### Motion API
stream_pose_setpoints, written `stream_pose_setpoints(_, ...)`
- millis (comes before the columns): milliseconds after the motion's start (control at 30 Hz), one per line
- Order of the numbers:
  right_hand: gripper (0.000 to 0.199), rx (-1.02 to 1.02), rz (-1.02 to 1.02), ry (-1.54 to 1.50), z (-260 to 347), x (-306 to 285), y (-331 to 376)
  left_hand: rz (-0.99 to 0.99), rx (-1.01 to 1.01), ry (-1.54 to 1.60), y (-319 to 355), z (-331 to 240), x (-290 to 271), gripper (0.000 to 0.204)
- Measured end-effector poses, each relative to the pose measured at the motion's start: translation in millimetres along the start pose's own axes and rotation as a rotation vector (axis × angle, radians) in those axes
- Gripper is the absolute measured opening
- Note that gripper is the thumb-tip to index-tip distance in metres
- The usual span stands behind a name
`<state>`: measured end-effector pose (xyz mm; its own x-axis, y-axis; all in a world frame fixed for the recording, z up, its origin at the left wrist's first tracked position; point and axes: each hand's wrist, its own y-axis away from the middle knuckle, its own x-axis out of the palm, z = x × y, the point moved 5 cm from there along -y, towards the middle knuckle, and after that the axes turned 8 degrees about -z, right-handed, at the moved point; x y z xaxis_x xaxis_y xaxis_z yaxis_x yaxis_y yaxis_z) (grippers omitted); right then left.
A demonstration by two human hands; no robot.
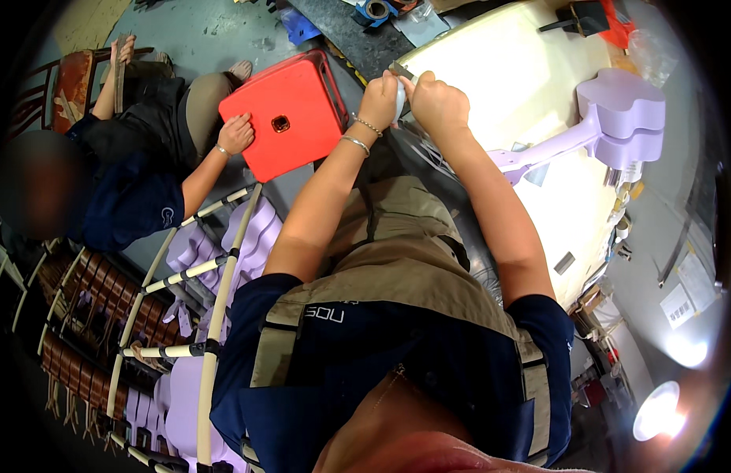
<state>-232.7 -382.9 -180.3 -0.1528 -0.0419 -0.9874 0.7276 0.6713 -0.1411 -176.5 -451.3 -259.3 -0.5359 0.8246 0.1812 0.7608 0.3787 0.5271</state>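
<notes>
Above the near corner of the pale lit worktable, my two hands are close together. My left hand (379, 101) is closed round a smooth whitish piece (400, 101), whose kind I cannot make out. My right hand (440, 104) is a fist beside it, thumb side toward the piece; whatever it grips is hidden. A small grey flat edge (402, 71) shows just beyond the fingers. To the right, a lilac guitar-shaped body with a long neck (610, 118) lies on the worktable (492, 59), its neck end close to my right forearm.
At the left sits another person, one hand on a red stool (290, 110), the other holding a flat strip (119, 75). A cream tube rack (216, 331) with several lilac and brown pieces stands close to my left side. A bright lamp (657, 411) is at lower right.
</notes>
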Motion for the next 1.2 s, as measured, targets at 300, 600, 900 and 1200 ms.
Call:
stream_pose_setpoints(300,0.046,0.101,-0.033,-0.011,6.9,0.8,4.6,-0.462,0.243,-0.287,7.0,10.1,11.6,0.052)
stream_pose_setpoints(600,0.044,0.128,0.058,-0.06,6.3,-1.7,10.4,-0.487,0.387,-0.369,8.0,5.3,11.7,0.048)
stream_pose_setpoints(900,0.042,0.32,0.065,-0.418,-10.3,-76.2,40.3,0.091,0.032,-0.124,68.3,-47.4,12.3,0.052)
stream_pose_setpoints(1200,0.033,0.411,0.211,-1.128,-13.1,-105.5,79.3,0.398,0.375,-0.07,122.7,-81.0,16.2,0.04)
